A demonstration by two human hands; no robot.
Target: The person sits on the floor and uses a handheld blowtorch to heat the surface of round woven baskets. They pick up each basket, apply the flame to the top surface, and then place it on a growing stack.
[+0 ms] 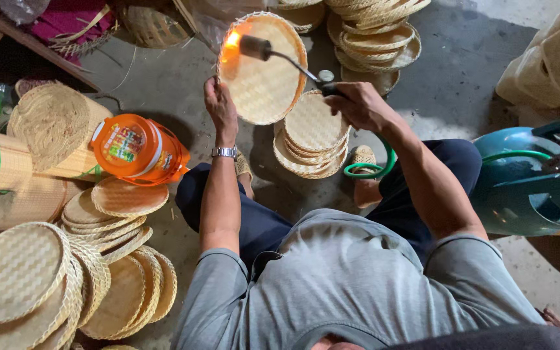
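1. Head view: a grey concrete floor (163, 78) carries stacks of woven bamboo trays on the left, centre and far side.
2. One left hand (220, 107), its grip closed on one round woven tray (264, 71) held up at centre; one right hand (356, 104), its grip closed on one gas torch (280, 55), flame at the tray's left rim.
3. One orange round container (139, 149) with a colourful label lies left; one blue gas cylinder (526, 188) sits right.

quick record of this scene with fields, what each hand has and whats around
left hand: left hand grips the rim of a round woven tray, held up on edge
right hand: right hand holds a gas torch
flame: lit, playing on the tray's upper left
hose: green hose loops toward a blue gas cylinder
below the hands: stack of woven trays on the concrete floor
left side: orange plastic container, more tray piles
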